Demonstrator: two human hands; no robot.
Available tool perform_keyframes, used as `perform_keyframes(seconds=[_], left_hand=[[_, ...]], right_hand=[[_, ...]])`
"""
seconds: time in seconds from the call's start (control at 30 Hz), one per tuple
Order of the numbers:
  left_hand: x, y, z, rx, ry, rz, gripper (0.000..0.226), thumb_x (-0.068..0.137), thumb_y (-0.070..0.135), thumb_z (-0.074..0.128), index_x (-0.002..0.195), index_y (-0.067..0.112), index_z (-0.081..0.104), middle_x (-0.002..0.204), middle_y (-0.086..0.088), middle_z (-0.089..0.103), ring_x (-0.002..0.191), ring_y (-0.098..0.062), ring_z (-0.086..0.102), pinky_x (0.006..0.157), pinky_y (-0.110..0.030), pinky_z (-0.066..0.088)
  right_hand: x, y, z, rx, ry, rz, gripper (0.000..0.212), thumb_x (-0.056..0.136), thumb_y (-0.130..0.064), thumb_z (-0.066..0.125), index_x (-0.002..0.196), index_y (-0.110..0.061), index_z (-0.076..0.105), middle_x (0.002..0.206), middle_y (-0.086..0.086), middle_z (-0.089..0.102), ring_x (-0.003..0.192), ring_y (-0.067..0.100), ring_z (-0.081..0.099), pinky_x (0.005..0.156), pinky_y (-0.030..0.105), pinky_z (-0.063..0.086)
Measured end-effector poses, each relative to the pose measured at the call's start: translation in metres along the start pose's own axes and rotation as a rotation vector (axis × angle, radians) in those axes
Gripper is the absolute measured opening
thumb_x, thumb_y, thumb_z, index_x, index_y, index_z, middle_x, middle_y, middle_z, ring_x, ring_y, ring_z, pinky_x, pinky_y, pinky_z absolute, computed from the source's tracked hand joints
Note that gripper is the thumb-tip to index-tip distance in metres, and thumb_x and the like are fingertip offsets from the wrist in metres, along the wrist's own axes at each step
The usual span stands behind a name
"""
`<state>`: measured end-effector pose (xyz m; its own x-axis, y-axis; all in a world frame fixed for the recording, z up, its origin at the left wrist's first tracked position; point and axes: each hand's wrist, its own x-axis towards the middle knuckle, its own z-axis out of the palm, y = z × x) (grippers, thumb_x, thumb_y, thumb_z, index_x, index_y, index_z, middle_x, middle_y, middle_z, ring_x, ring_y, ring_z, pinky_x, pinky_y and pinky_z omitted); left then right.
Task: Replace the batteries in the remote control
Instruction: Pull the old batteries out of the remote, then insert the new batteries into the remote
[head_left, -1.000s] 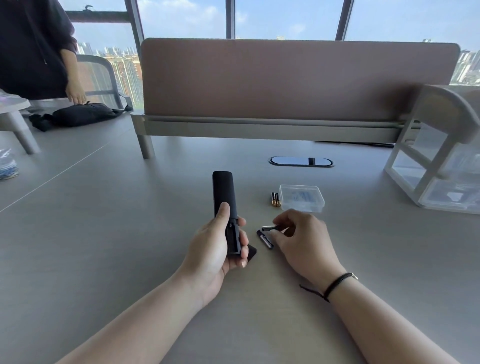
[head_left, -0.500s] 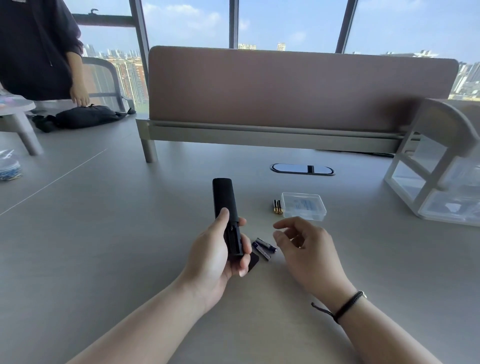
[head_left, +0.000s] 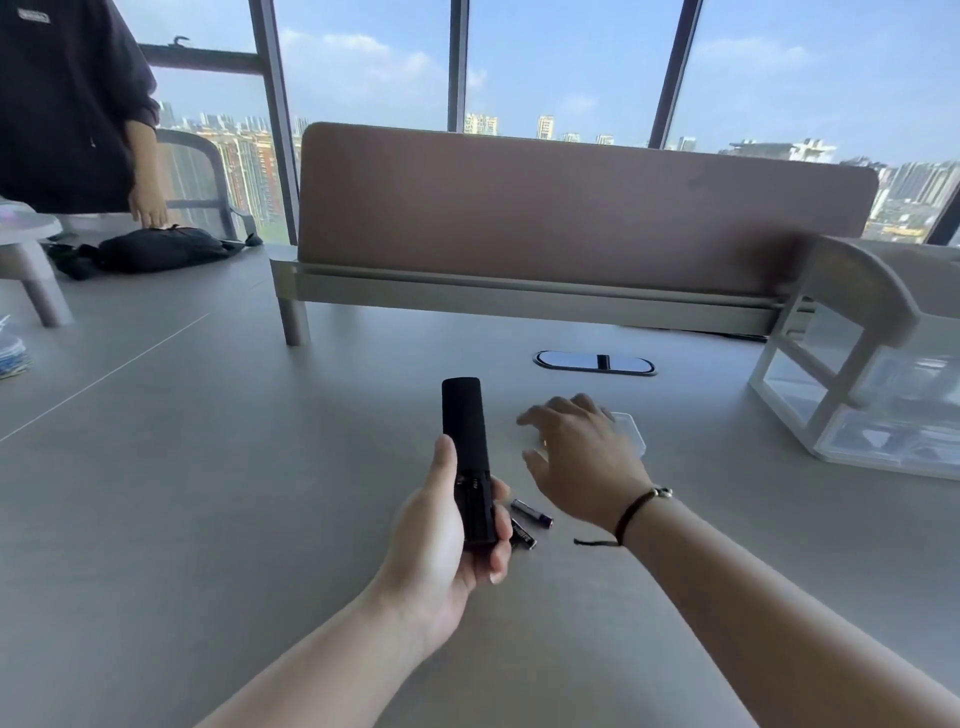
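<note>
A black remote control (head_left: 466, 457) is held upright in the left hand's (head_left: 441, 551) curled grip, two loose batteries (head_left: 530, 521) lying on the tabletop (head_left: 208, 493) just right of it, while the right hand (head_left: 582, 457) is spread, empty, over a clear plastic box (head_left: 631, 431).

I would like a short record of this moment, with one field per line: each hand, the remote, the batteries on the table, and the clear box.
left hand: grips the black remote, lower end in the palm
right hand: fingers spread, holds nothing, above the clear box
remote: raised off the table, long axis pointing away
loose batteries: two, lying on the table beside the left hand
clear box: on the table, mostly hidden by the right hand
</note>
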<state>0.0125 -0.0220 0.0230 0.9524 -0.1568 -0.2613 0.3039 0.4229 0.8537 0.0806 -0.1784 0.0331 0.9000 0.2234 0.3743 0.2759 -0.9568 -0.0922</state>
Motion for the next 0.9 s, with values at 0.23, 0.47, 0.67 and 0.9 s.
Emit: perform_keyframes(seconds=[0.23, 0.47, 0.67, 0.9], left_hand=[[0.002, 0.004, 0.001, -0.081, 0.071, -0.026, 0.064, 0.089, 0.066, 0.044, 0.073, 0.007, 0.062, 0.054, -0.008, 0.051, 0.044, -0.021, 0.041, 0.042, -0.026, 0.028], [0.003, 0.006, -0.001, -0.087, 0.083, -0.04, 0.066, 0.088, 0.067, 0.043, 0.077, 0.005, 0.062, 0.054, -0.01, 0.05, 0.042, -0.022, 0.04, 0.039, -0.024, 0.03], [0.003, 0.006, -0.001, -0.082, 0.08, -0.038, 0.067, 0.089, 0.067, 0.043, 0.079, 0.004, 0.063, 0.054, -0.01, 0.05, 0.044, -0.021, 0.041, 0.042, -0.025, 0.03], [0.002, 0.005, 0.0, -0.076, 0.076, -0.037, 0.066, 0.089, 0.066, 0.043, 0.079, 0.004, 0.063, 0.054, -0.01, 0.05, 0.045, -0.021, 0.042, 0.043, -0.026, 0.029]], right_hand=[[0.071, -0.007, -0.011, -0.506, -0.605, -0.039, 0.045, 0.08, -0.013, 0.052, 0.125, -0.017, 0.053, 0.126, 0.005, 0.061, 0.131, 0.028, 0.039, 0.109, 0.049, 0.025], [0.078, -0.014, -0.006, -0.686, -0.7, -0.07, 0.027, 0.079, -0.007, 0.056, 0.105, -0.012, 0.054, 0.106, 0.01, 0.062, 0.111, 0.031, 0.056, 0.105, 0.052, 0.029], [0.079, -0.015, -0.006, -0.684, -0.696, -0.099, 0.021, 0.078, -0.005, 0.058, 0.096, -0.01, 0.049, 0.089, 0.005, 0.054, 0.09, 0.028, 0.054, 0.098, 0.05, 0.035], [0.081, -0.012, -0.005, -0.665, -0.653, -0.173, 0.023, 0.076, -0.005, 0.061, 0.097, -0.01, 0.057, 0.084, 0.004, 0.057, 0.091, 0.027, 0.063, 0.086, 0.043, 0.042]])
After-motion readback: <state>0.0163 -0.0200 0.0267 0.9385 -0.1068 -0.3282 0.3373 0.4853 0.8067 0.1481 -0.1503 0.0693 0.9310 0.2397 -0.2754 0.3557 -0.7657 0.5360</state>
